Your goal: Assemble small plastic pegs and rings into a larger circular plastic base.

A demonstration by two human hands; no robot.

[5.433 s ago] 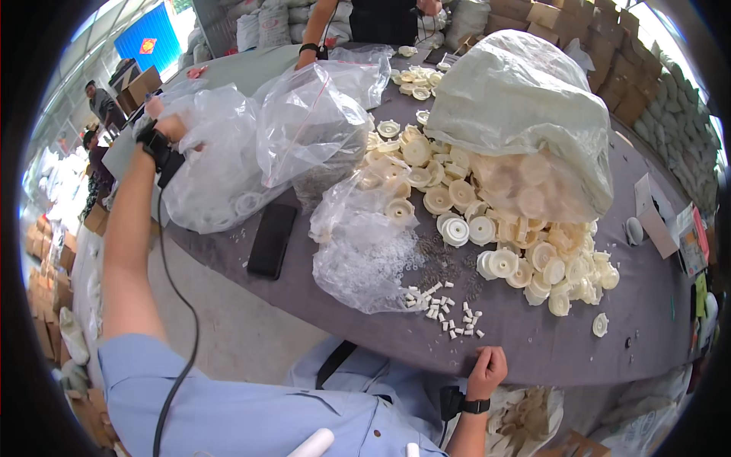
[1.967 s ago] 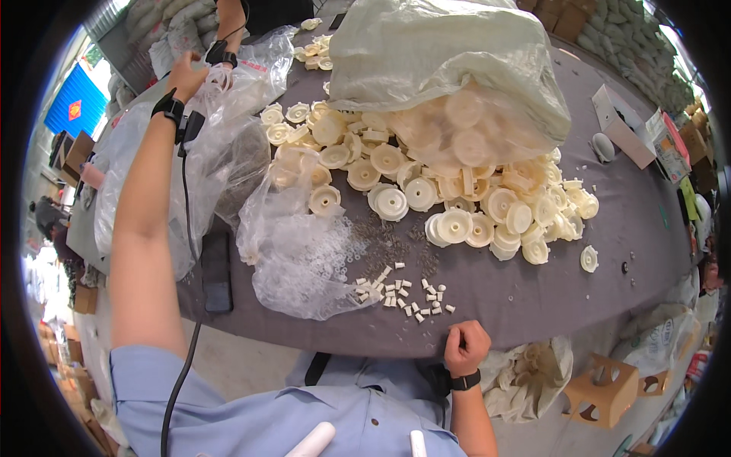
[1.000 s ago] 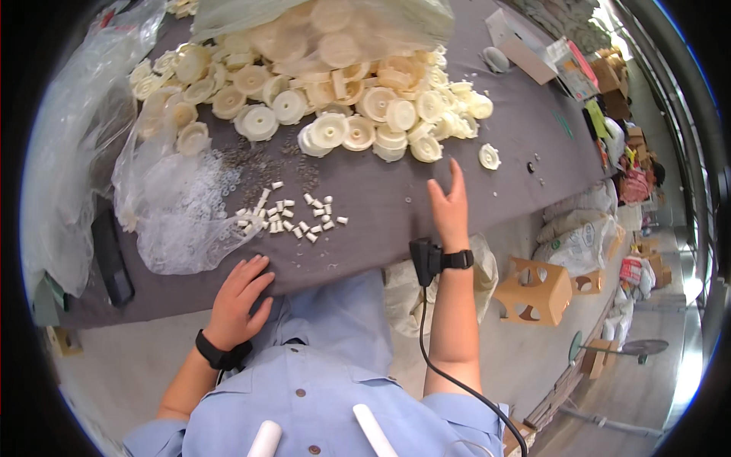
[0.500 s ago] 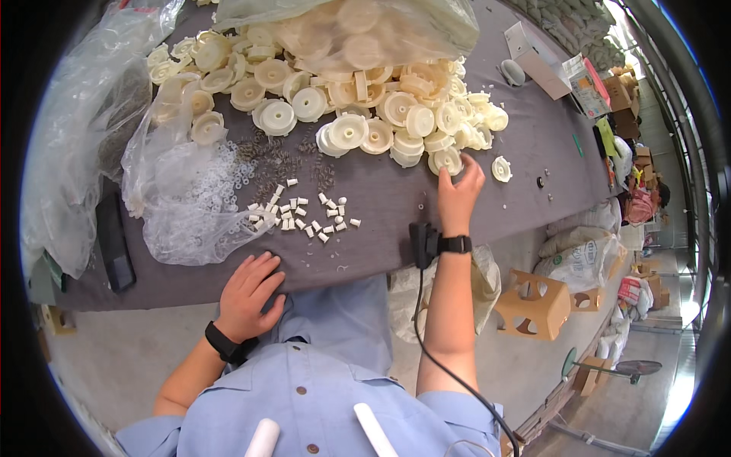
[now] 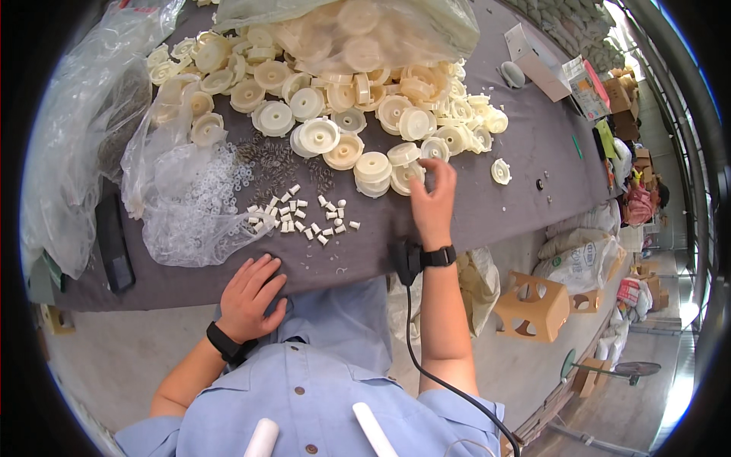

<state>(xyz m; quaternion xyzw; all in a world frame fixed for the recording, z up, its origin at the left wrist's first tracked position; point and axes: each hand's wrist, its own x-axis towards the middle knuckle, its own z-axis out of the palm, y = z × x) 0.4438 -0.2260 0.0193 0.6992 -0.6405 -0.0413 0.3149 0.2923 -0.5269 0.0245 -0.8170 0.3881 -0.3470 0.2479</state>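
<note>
My right hand (image 5: 434, 199) is at the near edge of a pile of cream plastic wheels (image 5: 272, 75). Its thumb and fingers close around the rim of one round cream plastic wheel (image 5: 405, 180). Beside that wheel is a short stack of more wheels (image 5: 372, 167). At the table's near edge my left hand (image 5: 250, 298) rests with its fingers stretched out, holding nothing. Several small white plastic plugs (image 5: 295, 221) lie scattered in front of it, with dark metal springs (image 5: 278, 164) behind them.
A clear bag (image 5: 190, 236) of small translucent rings lies at left, near a dark phone-like slab (image 5: 116, 251). Another clear bag (image 5: 365, 30) covers the pile's back. A lone wheel (image 5: 500, 171) sits at right. A black cable (image 5: 438, 365) runs from my right wrist.
My right hand has moved left and nearer, bringing the wheel along. Several wheels at the pile's front edge have shifted left and nearer with it. My left hand stays almost still.
</note>
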